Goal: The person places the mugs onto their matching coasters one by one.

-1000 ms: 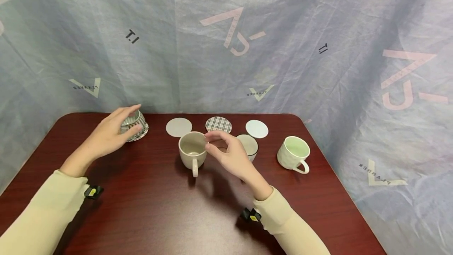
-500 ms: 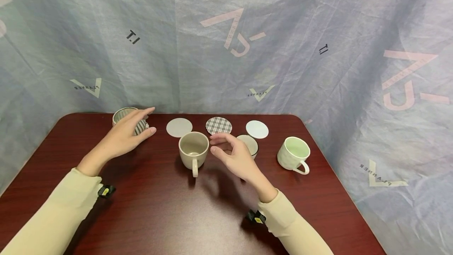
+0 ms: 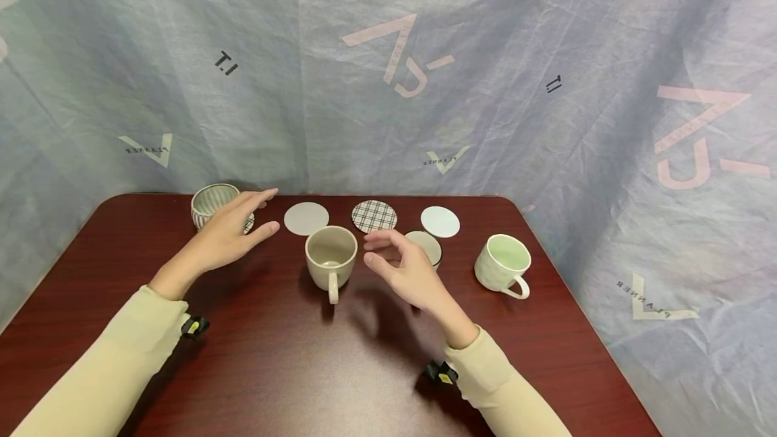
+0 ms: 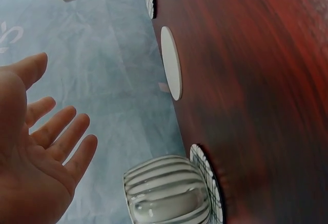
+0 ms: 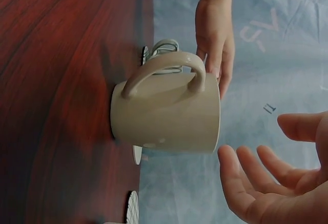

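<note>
My left hand hovers with its fingers spread, just right of a striped cup, partly covering it in the head view. That cup stands on a checked coaster, as the left wrist view shows. A beige mug sits mid-table, its handle turned toward me. Close to its right side is my right hand, fingers loosely bent and holding nothing. In the right wrist view the fingertips are near the rim of the beige mug. A white mug with a dark rim is half hidden behind my right hand.
Along the back of the dark red table lie a plain pale coaster, a checked coaster and a white coaster. A pale green mug stands at the right. A grey-blue cloth hangs behind the table.
My left hand has moved right, off the striped cup, uncovering more of it. My right hand has drawn slightly right, away from the beige mug's rim. The mugs and coasters stay put.
</note>
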`<control>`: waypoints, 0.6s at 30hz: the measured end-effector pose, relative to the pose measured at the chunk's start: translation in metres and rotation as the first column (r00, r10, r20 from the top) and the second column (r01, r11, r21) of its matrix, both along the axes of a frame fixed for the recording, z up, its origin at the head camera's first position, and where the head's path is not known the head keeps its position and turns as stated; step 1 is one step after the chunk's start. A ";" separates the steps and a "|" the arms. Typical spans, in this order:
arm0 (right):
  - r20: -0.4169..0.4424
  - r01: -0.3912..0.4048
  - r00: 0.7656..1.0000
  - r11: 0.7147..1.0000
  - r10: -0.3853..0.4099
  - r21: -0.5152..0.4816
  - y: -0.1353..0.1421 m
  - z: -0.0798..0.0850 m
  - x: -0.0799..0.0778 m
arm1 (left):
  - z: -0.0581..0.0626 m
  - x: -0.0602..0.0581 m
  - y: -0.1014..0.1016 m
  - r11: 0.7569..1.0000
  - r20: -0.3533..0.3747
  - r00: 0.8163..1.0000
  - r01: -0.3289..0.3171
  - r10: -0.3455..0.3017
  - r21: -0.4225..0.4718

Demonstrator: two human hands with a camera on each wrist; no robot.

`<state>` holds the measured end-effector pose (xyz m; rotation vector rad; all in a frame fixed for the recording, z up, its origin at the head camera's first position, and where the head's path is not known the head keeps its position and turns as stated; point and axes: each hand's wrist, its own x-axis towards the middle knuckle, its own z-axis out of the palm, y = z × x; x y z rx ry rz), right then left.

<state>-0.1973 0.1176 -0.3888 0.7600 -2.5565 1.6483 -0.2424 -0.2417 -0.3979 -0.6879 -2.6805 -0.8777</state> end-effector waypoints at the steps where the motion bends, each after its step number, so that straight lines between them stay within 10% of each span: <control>1: 0.000 0.001 1.000 1.000 -0.001 0.004 0.000 0.000 0.000 | -0.001 -0.001 0.001 1.000 0.000 1.000 0.001 -0.001 -0.001; 18: 0.046 -0.027 0.999 0.999 0.025 0.046 0.003 -0.006 -0.002 | -0.012 -0.018 0.021 1.000 0.051 0.999 0.011 -0.010 -0.022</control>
